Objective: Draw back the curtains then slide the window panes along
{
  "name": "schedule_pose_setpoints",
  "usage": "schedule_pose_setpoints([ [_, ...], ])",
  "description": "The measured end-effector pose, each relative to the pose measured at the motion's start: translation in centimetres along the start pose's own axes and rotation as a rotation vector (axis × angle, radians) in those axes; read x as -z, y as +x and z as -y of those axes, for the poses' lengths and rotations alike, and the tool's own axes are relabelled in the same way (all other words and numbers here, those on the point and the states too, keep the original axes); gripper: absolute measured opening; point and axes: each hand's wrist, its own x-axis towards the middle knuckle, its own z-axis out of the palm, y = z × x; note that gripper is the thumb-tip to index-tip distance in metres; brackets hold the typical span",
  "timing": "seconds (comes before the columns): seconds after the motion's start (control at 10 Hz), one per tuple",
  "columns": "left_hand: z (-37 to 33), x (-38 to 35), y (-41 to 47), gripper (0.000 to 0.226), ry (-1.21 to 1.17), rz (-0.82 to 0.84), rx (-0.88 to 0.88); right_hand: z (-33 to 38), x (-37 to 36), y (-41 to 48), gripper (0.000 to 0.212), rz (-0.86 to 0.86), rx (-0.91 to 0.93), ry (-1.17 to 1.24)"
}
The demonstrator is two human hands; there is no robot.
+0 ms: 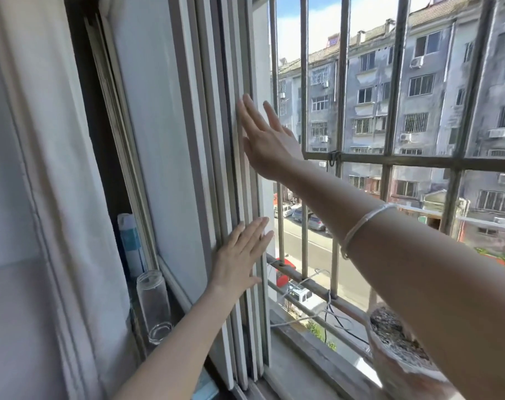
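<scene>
Pressing flat left hand (239,255), right hand (265,140) on pane edges (241,180)

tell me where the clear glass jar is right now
In the head view the clear glass jar stands upright at lower left on the inner sill, just below a white and blue tube, left of the left hand pressed on the window frame.

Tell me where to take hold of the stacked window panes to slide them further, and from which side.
Press on the upright frame edge of the window panes, coming from the open, barred side. The frames are narrow, flat vertical strips with no handle visible, so flat palms probably work best: right hand high, left hand low, spread apart to keep the panes from racking.
</scene>
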Motion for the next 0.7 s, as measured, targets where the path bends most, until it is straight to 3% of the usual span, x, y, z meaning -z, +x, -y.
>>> schedule_pose_setpoints([
  [0.3,0.0,-0.2,-0.1,0.093,0.02,-0.022,-0.002,0.1,0.4,0.1,0.061,0.032,-0.004,0.023],
  [0.4,0.1,0.3,-0.5,0.086,-0.134,-0.066,-0.031,0.0,0.5,-0.5,0.061,0.04,-0.002,-0.012],
  [0.6,-1.7,1.9,-1.9,0.073,-0.272,-0.342,-0.108,-0.6,1.2,-4.0,0.064,0.023,-0.08,-0.047],
  [0.7,-2.8,3.8,-2.4,0.072,-0.37,-0.391,-0.085,-1.1,2.3,-6.5,0.066,-0.002,-0.145,-0.028],
])
